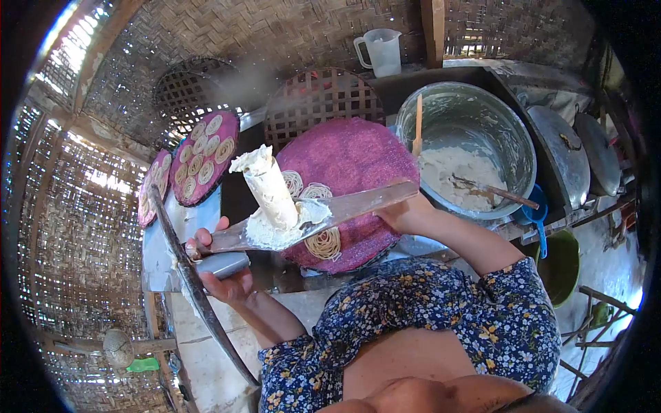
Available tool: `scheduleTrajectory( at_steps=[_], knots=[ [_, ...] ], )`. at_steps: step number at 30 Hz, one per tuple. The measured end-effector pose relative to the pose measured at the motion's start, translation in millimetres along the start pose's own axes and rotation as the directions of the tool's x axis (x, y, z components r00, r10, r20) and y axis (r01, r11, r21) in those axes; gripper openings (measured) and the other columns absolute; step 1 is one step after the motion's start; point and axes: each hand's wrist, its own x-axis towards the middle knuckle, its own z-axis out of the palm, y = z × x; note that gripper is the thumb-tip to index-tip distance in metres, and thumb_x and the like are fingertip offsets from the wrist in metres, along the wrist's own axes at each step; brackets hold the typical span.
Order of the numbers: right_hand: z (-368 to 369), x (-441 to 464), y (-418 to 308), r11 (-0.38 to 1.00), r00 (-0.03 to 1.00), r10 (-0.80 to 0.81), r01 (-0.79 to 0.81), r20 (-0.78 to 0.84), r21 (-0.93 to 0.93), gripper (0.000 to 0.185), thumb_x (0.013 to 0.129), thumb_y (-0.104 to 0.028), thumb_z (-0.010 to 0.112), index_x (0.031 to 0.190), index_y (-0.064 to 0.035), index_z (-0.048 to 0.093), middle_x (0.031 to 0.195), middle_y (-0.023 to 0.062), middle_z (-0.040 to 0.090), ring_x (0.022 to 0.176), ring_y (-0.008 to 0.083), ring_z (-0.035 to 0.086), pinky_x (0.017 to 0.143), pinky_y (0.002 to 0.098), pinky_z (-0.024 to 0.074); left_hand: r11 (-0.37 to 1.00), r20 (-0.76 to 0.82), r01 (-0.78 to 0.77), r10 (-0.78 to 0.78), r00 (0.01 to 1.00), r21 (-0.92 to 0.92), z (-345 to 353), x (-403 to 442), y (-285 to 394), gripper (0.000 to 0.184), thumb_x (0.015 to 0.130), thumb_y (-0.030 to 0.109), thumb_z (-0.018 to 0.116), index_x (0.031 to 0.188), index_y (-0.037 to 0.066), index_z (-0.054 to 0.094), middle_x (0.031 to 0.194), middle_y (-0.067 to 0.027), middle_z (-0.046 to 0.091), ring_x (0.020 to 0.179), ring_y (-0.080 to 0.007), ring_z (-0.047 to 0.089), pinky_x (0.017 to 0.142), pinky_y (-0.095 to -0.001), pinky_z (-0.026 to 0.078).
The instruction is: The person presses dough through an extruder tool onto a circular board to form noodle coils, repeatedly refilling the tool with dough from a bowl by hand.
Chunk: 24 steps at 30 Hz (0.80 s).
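My left hand (231, 279) is closed around a grey metal cylinder (224, 264) and the left end of a wooden board (372, 198). On the board's middle stands a tilted, pale roll of dough (270, 191), with loose dough round its base. My right hand (406, 215) grips the board near its right end; the fingers are partly hidden behind it. Beneath the board lies a round pink mat (358, 155) bearing several coils of pale noodle strands (322, 244).
A large metal pot (520, 131) with dough and wooden sticks stands right of the mat. Two smaller pink mats (224, 127) (146, 199) with coils are at left. A dark curved pole (206, 310) crosses the lower left. Behind are a jug (383, 52) and woven trays (323, 93).
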Motion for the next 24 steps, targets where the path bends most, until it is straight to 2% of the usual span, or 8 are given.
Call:
scheduleTrajectory(
  at_steps=[3, 9, 15, 17, 20, 22, 23, 24],
  knots=[
    [-62, 3, -15, 0.932, 0.947, 0.121, -0.211, 0.296, 0.294, 0.019, 0.075, -0.020, 0.058, 0.088, -0.0064, 0.062, 0.084, 0.0093, 0.063, 0.081, 0.0276, 0.059, 0.075, 0.0392, 0.0447, 1.000, -0.004, 0.005, -0.005, 1.000, 0.023, 1, 0, -2, 0.059, 0.079, 0.047, 0.057, 0.124, 0.013, 0.043, 0.110, -0.0065, 0.044, 0.112, -0.0381, 0.044, 0.092, -0.0536, 0.038],
    [-138, -31, 30, 0.856, 0.935, 0.353, -0.316, -0.017, 0.409, 0.024, 0.071, -0.009, 0.061, 0.096, -0.0068, 0.064, 0.087, 0.0117, 0.064, 0.079, 0.0229, 0.061, 0.071, 0.0312, 0.0466, 0.998, -0.038, 0.053, -0.052, 0.998, 0.021, 10, 1, -1, 0.057, 0.077, 0.045, 0.060, 0.117, 0.010, 0.041, 0.105, -0.0075, 0.040, 0.109, -0.0395, 0.045, 0.088, -0.0527, 0.044],
    [-111, -89, 96, 0.913, 0.908, 0.404, -0.393, 0.108, -0.108, 0.026, 0.070, -0.023, 0.064, 0.090, -0.0066, 0.066, 0.102, 0.0132, 0.060, 0.091, 0.0293, 0.058, 0.080, 0.0370, 0.0453, 0.982, 0.145, 0.168, -0.180, 0.973, 0.090, 32, 11, -27, 0.068, 0.077, 0.055, 0.055, 0.122, 0.007, 0.037, 0.108, -0.0084, 0.045, 0.104, -0.0350, 0.049, 0.087, -0.0499, 0.042],
    [-104, -113, 126, 0.786, 0.832, 0.531, -0.414, 0.159, -0.459, 0.034, 0.070, -0.031, 0.065, 0.094, -0.0087, 0.064, 0.114, 0.0146, 0.054, 0.099, 0.0332, 0.054, 0.083, 0.0400, 0.0444, 0.960, 0.230, 0.254, -0.276, 0.933, 0.121, 43, 15, -35, 0.069, 0.075, 0.055, 0.058, 0.119, 0.006, 0.036, 0.105, -0.0080, 0.044, 0.102, -0.0333, 0.050, 0.086, -0.0486, 0.043],
    [-120, -124, 133, 0.578, 0.523, 0.808, -0.615, 0.271, -0.536, 0.036, 0.072, -0.035, 0.064, 0.095, -0.0082, 0.061, 0.103, 0.0157, 0.058, 0.095, 0.0333, 0.056, 0.081, 0.0411, 0.0450, 0.933, 0.222, 0.291, -0.336, 0.915, 0.211, 81, 18, -40, 0.071, 0.066, 0.049, 0.071, 0.113, 0.004, 0.040, 0.100, -0.0073, 0.044, 0.096, -0.0320, 0.054, 0.080, -0.0451, 0.048],
    [-124, -132, 136, 0.633, 0.574, 0.768, -0.615, 0.284, -0.471, 0.032, 0.075, -0.034, 0.060, 0.092, -0.0064, 0.058, 0.089, 0.0162, 0.061, 0.086, 0.0332, 0.059, 0.075, 0.0420, 0.0465, 0.915, 0.259, 0.338, -0.388, 0.884, 0.218, 94, 22, -44, 0.070, 0.062, 0.044, 0.075, 0.110, 0.004, 0.043, 0.100, -0.0075, 0.045, 0.094, -0.0322, 0.056, 0.077, -0.0435, 0.051],
    [-129, -136, 136, 0.667, 0.611, 0.736, -0.581, 0.293, -0.466, 0.029, 0.076, -0.031, 0.060, 0.091, -0.0062, 0.058, 0.087, 0.0162, 0.061, 0.084, 0.0331, 0.060, 0.074, 0.0422, 0.0469, 0.945, 0.316, 0.251, -0.308, 0.897, 0.208, 98, 22, -51, 0.067, 0.067, 0.037, 0.074, 0.110, -0.004, 0.043, 0.104, -0.0134, 0.047, 0.089, -0.0353, 0.058, 0.072, -0.0393, 0.052],
    [-138, -133, 131, 0.701, 0.647, 0.700, -0.545, 0.301, -0.460, 0.026, 0.077, -0.027, 0.059, 0.091, -0.0061, 0.058, 0.084, 0.0163, 0.061, 0.082, 0.0329, 0.060, 0.072, 0.0424, 0.0473, 0.911, 0.358, 0.338, -0.406, 0.841, 0.238, 101, 28, -48, 0.069, 0.066, 0.034, 0.076, 0.112, -0.003, 0.041, 0.108, -0.0130, 0.046, 0.089, -0.0339, 0.059, 0.072, -0.0384, 0.051]
  ],
)
